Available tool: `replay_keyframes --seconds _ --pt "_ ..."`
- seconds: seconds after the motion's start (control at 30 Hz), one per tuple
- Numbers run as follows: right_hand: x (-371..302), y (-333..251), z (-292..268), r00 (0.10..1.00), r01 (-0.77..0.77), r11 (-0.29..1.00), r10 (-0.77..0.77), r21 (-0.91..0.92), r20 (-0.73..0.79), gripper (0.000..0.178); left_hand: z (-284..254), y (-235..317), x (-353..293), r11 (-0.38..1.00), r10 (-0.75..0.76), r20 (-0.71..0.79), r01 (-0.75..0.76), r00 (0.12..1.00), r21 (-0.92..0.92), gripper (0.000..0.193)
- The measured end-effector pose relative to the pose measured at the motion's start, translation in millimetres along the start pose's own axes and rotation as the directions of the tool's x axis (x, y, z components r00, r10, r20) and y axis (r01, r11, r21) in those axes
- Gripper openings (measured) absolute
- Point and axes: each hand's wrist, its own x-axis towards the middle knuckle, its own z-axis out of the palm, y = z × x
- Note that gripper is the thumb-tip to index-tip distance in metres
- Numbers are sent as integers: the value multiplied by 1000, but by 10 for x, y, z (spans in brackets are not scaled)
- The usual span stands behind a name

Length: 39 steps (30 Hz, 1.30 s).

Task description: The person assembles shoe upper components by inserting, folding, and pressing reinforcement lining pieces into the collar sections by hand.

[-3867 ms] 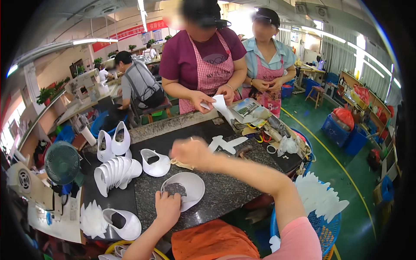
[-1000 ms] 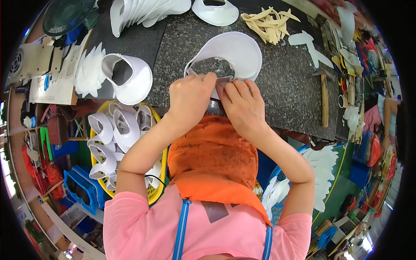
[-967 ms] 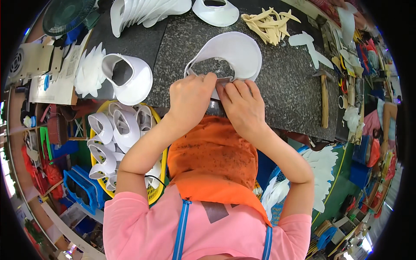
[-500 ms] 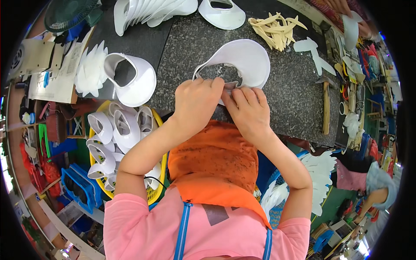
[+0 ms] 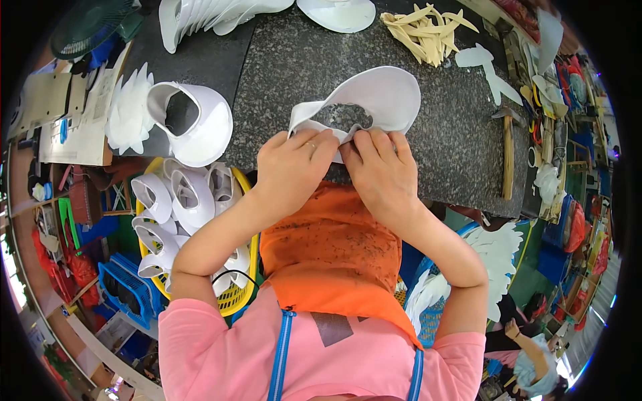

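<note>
On the dark stone worktop (image 5: 455,154), right at its near edge, sits the white visor-shaped piece (image 5: 394,100), left hand (image 5: 294,168) and right hand (image 5: 382,172) side by side, fingers curled closed, gripping its near rim!

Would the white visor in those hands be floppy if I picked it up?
Probably bendy: the white visor has a narrow band that looks bent between the left hand and right hand. The wide brim holds a curve, so likely not totally floppy. Edges look thin, so perhaps light.
</note>
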Motion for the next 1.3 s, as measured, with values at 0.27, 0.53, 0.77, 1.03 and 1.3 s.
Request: replay_keyframes --seconds 0.27,0.53,0.77,1.03,1.3 --pt "-137 135 -20 988 155 986 -155 -54 -2 31 -87 17 -105 996 90 130 -91 987 5 25" --pt "-288 195 -166 956 294 953 -295 78 -6 37 -143 167 -211 886 244 426 -379 871 268 43" --pt "118 289 -136 947 293 951 -303 99 103 15 -147 56 -63 842 354 440 -486 825 234 42" --pt "-59 223 48 984 148 986 -139 74 -114 23 -125 143 91 934 245 383 -323 891 154 40" --pt "-195 279 153 964 186 968 -146 168 -223 26 -89 143 52 955 200 384 -268 901 131 37"
